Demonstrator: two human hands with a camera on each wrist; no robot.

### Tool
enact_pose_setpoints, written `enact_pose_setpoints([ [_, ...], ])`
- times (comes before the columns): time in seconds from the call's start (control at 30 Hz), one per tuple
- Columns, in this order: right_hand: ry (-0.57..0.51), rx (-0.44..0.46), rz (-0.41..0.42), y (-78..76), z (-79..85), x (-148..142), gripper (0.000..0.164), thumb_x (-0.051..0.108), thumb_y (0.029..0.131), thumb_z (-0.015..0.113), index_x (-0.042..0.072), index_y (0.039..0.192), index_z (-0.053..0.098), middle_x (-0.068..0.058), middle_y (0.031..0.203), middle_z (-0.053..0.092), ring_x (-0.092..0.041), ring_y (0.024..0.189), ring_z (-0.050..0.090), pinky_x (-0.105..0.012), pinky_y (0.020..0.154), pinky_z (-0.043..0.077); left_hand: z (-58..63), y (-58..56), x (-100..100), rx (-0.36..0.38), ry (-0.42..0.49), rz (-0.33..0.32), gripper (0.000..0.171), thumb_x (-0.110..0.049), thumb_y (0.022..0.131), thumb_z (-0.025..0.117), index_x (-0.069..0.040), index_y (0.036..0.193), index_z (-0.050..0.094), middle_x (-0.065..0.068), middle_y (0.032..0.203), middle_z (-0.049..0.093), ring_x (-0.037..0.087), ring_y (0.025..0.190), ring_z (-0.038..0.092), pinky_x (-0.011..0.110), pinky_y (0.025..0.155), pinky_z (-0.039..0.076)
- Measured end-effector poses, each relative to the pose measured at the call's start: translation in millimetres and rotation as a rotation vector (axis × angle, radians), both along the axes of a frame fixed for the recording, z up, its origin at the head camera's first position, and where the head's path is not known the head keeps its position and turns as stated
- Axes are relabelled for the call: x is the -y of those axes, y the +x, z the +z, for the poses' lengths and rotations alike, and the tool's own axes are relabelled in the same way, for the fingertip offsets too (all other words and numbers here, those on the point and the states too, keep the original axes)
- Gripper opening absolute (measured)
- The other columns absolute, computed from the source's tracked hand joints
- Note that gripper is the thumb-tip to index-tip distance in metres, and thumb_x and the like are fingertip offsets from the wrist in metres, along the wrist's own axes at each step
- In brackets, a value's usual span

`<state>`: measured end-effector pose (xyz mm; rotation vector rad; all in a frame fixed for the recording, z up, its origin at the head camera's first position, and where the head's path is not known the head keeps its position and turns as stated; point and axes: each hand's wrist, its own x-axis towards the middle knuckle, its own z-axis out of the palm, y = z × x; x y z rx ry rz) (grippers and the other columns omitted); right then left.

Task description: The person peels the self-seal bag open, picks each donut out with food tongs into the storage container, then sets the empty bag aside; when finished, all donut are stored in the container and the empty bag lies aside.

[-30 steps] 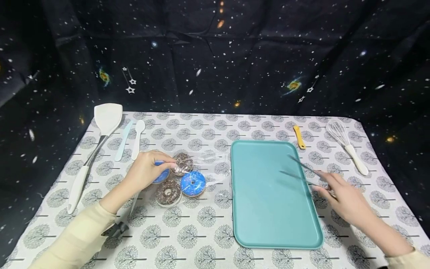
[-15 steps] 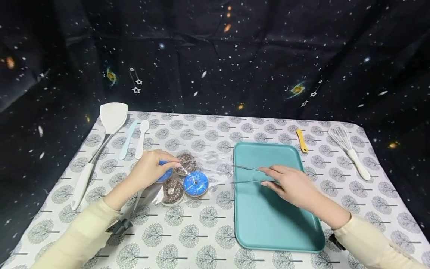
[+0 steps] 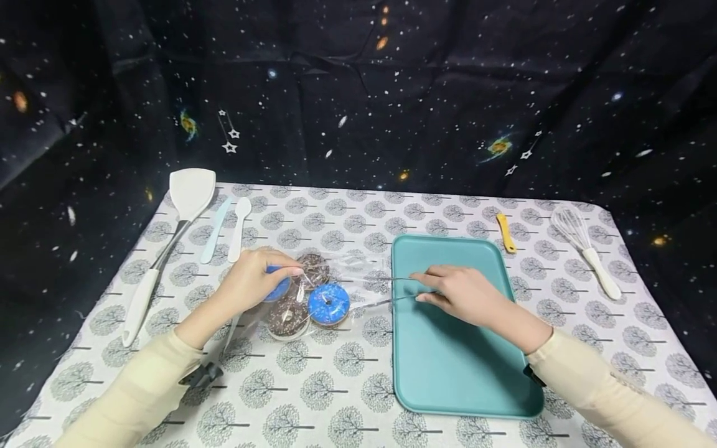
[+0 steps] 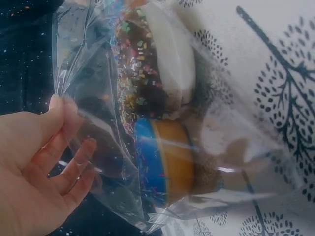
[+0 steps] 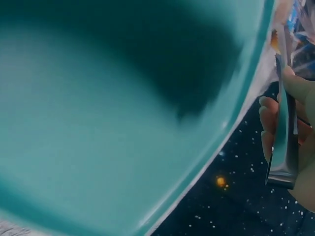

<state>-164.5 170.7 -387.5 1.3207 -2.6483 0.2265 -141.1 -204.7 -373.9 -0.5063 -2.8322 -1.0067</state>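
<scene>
My left hand [image 3: 252,280] pinches the edge of a clear plastic bag [image 3: 361,267] between thumb and fingers. Inside lie two blue-iced donuts, the nearer-right one [image 3: 337,295] in plain sight and the left one [image 3: 277,291] partly behind my fingers. Two chocolate donuts with sprinkles, one at the back [image 3: 318,269] and one in front [image 3: 279,318], share the bag. The left wrist view shows the bag film [image 4: 88,64] stretched up from the fingertips. My right hand [image 3: 462,292] grips metal tongs [image 5: 282,137], their arms spread and pointing left, tips overlapping the bag's right end.
A teal tray [image 3: 448,379] lies under my right hand. At the left are a white turner [image 3: 192,191], a pale blue knife [image 3: 215,231] and a white spoon [image 3: 239,229]. At the back right lie a yellow handle-like piece [image 3: 506,234] and a whisk [image 3: 582,246].
My right hand has moved left across the tray with the tongs, bringing their tips from over the tray to the bag. The left hand keeps its pinch on the bag.
</scene>
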Motion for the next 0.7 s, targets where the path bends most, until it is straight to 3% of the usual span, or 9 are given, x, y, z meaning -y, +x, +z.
enact_pose_setpoints([
  [0.17, 0.001, 0.027, 0.046, -7.5, 3.7, 12.5, 0.043, 0.036, 0.086, 0.067, 0.014, 0.122, 0.062, 0.004, 0.092, 0.065, -0.007, 0.073, 0.057, -0.027, 0.063, 0.052, 1.2, 0.0, -0.8, 0.001, -0.009, 0.004, 0.018, -0.025, 0.085, 0.068, -0.012, 0.096, 0.075, 0.006, 0.098, 0.071, 0.026, 0.098, 0.065, 0.046, 0.091, 0.05],
  [0.3, 0.036, 0.105, 0.076, -9.0, 3.1, 21.3, 0.044, 0.038, 0.088, 0.063, 0.016, 0.126, 0.059, 0.005, 0.089, 0.063, -0.006, 0.075, 0.053, -0.027, 0.068, 0.051, 1.2, -1.3, -2.2, -0.017, -0.012, -0.007, 0.018, -0.025, 0.085, 0.068, -0.012, 0.096, 0.075, 0.005, 0.098, 0.072, 0.025, 0.097, 0.065, 0.044, 0.091, 0.05],
  [0.47, 0.043, 0.169, 0.071, -8.2, -2.0, 27.7, 0.047, 0.041, 0.088, 0.063, 0.014, 0.127, 0.059, 0.004, 0.094, 0.063, -0.006, 0.074, 0.051, -0.027, 0.07, 0.051, 1.2, -1.2, -3.8, -0.025, -0.021, -0.01, 0.018, -0.025, 0.085, 0.068, -0.012, 0.096, 0.074, 0.004, 0.097, 0.072, 0.024, 0.097, 0.064, 0.044, 0.09, 0.05],
  [0.7, 0.024, 0.178, 0.061, -3.5, -9.0, 31.0, 0.051, 0.041, 0.088, 0.062, 0.01, 0.128, 0.057, 0.001, 0.097, 0.064, -0.006, 0.075, 0.053, -0.028, 0.07, 0.052, 0.3, 3.3, -4.6, -0.057, -0.072, -0.005, 0.017, -0.025, 0.084, 0.07, -0.014, 0.095, 0.075, 0.004, 0.096, 0.072, 0.021, 0.091, 0.064, 0.042, 0.083, 0.053],
])
